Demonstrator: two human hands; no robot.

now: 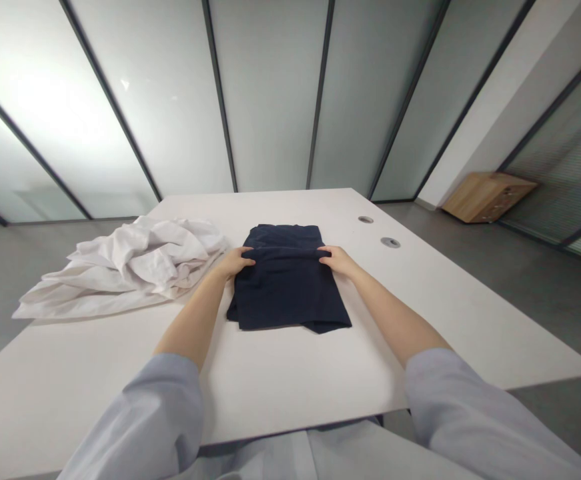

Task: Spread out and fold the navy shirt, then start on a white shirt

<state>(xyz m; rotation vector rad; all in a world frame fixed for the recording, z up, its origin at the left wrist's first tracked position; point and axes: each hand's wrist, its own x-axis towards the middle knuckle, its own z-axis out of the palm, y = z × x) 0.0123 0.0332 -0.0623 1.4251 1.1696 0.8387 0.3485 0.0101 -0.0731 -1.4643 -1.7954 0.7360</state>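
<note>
A dark navy garment (pixel 286 280) lies partly folded in the middle of the white table (pixel 290 380). My left hand (pixel 234 261) grips its left edge at a fold line, fingers curled over the cloth. My right hand (pixel 337 259) pinches the right edge at the same fold, thumb on top. Both hands sit level with each other, one on each side of the garment. The far part of the cloth lies flat beyond the fold.
A crumpled pile of white cloth (pixel 130 267) lies on the table's left side, close to my left forearm. Two round cable grommets (pixel 390 242) sit in the tabletop at the right. A wooden cabinet (pixel 487 195) stands on the floor far right. Glass walls are behind.
</note>
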